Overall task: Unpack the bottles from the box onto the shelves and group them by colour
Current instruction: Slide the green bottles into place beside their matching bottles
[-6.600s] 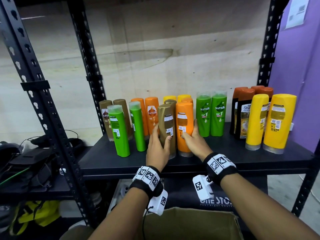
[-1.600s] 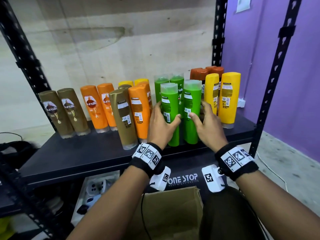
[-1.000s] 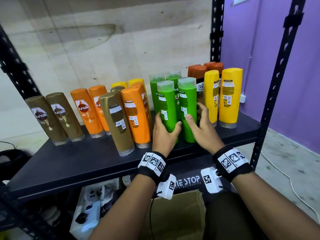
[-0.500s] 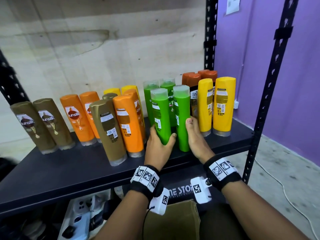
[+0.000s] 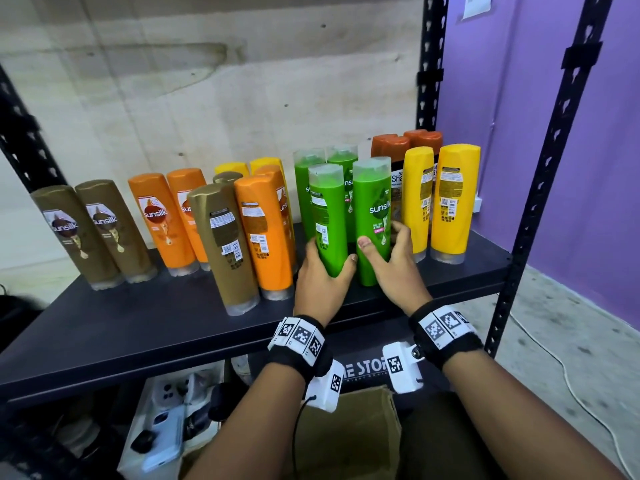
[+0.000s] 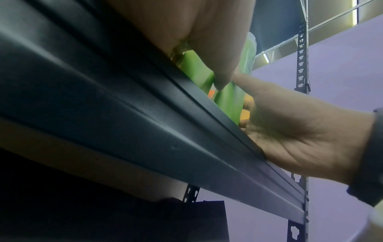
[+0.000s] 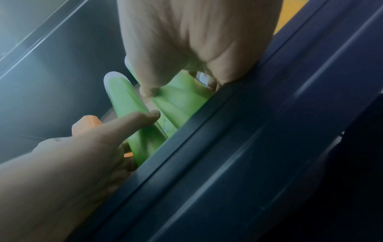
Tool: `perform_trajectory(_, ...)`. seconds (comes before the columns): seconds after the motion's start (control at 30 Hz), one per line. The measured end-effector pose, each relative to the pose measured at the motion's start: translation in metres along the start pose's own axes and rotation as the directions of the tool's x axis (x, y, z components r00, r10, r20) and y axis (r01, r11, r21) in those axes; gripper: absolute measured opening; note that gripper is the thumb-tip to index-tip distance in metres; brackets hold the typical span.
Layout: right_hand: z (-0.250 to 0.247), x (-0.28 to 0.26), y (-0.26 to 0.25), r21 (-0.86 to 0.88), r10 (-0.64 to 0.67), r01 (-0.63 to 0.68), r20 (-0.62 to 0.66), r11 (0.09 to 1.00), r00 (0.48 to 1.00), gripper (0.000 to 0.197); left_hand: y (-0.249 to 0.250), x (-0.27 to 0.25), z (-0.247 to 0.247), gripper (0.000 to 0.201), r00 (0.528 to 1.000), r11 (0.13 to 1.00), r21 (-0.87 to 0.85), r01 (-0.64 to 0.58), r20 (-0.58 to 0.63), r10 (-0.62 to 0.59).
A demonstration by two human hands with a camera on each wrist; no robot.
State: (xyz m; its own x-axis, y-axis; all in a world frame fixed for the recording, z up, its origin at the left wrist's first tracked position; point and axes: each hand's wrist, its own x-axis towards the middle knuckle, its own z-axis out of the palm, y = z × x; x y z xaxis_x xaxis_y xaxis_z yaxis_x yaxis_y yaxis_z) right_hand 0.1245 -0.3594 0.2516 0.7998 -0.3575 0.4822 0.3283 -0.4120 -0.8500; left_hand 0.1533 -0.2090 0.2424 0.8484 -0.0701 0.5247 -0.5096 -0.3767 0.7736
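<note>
Two green bottles stand side by side near the front edge of the black shelf. My left hand grips the left green bottle low down, thumb on its front. My right hand grips the right green bottle, whose sunsilk label faces me. Two more green bottles stand just behind them. In the left wrist view my left thumb lies on the left green bottle. The right wrist view has my right hand round the right green bottle.
Left of the green group stand orange bottles and brown bottles, with more brown ones at the far left. Yellow bottles stand right, close to my right hand. An open cardboard box sits below the shelf.
Earlier my hands held a brown and an orange bottle. The two green bottles now stand in front of the other green ones, and the right one has turned label-forward.
</note>
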Motion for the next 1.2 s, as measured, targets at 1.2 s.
perform_trajectory(1.2, -0.002, -0.009, 0.005, -0.032, 0.020, -0.017, 0.075, 0.999, 0.997, 0.056, 0.017, -0.007, -0.020, 0.036, 0.991, 0.957, -0.259, 0.131, 0.030, -0.127)
